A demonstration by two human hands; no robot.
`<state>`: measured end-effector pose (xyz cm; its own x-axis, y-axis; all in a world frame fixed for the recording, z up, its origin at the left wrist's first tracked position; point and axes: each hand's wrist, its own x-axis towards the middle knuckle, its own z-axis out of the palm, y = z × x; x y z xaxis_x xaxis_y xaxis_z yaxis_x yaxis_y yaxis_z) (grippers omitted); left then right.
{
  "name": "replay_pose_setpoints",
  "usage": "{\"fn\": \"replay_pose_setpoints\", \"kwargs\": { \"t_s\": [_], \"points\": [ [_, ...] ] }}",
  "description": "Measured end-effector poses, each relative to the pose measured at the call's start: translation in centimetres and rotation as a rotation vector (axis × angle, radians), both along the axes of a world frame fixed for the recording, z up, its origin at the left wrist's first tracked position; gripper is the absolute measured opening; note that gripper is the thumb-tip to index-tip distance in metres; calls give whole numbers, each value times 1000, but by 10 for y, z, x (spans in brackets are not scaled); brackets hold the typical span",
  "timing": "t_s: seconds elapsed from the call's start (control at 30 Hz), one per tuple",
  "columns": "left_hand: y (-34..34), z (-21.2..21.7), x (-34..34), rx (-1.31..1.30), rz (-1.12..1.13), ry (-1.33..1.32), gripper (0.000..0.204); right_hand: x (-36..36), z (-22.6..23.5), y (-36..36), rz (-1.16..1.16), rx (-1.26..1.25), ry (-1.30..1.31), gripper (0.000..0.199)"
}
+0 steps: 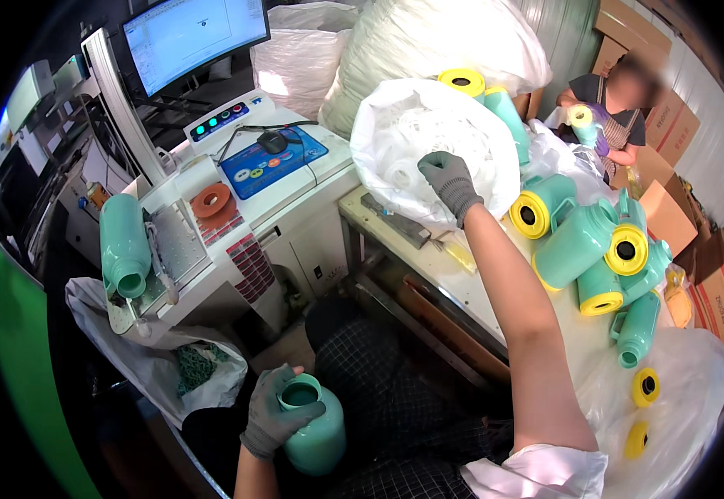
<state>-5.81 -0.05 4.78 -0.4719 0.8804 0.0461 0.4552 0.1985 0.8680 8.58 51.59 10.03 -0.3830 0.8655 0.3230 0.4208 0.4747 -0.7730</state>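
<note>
The left hand (272, 416) grips a mint-green plastic flask body (314, 426) by its open neck, low over the lap; the right hand (449, 180), fingers curled, reaches into a white plastic bag (403, 125) at the tabletop's (462, 287) far edge; many yellow-based green flasks (582, 241) already lie piled along its right side; one flask (123, 243) rests on the machine bed (180, 241).

Your left hand (274, 412) wears a grey knitted glove, matt and slightly rough, closed round a smooth, softly glossy mint-green plastic flask body (314, 424); your right hand (449, 181), in the same grey knit, presses into a thin, crinkled, translucent white plastic bag (403, 133); just right of that forearm lie more mint-green plastic bodies (580, 243) with glossy yellow plastic ends; beneath them the white table top (453, 274) looks smooth and painted; across your lap, matt dark checked cloth (387, 407).
</note>
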Motion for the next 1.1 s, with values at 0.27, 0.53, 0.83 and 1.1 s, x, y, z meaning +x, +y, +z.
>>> {"fn": "replay_pose_setpoints", "kwargs": {
  "t_s": [0.27, 0.53, 0.83, 1.1],
  "points": [
    [10, -8, 5, 26, -8, 44, 66, -59, 43, -39, -61, -2, -734, 71],
    [8, -9, 2, -9, 36, -89, 65, -5, 41, -19, 41, -119, -272, 45],
    [9, -9, -2, 35, -9, 66, 75, 30, 24, -32, -272, 383, -177, 31],
    [8, -14, 0, 75, 36, 48, 105, 30, 38, -65, -83, 472, 109, 26]
  ]
}}
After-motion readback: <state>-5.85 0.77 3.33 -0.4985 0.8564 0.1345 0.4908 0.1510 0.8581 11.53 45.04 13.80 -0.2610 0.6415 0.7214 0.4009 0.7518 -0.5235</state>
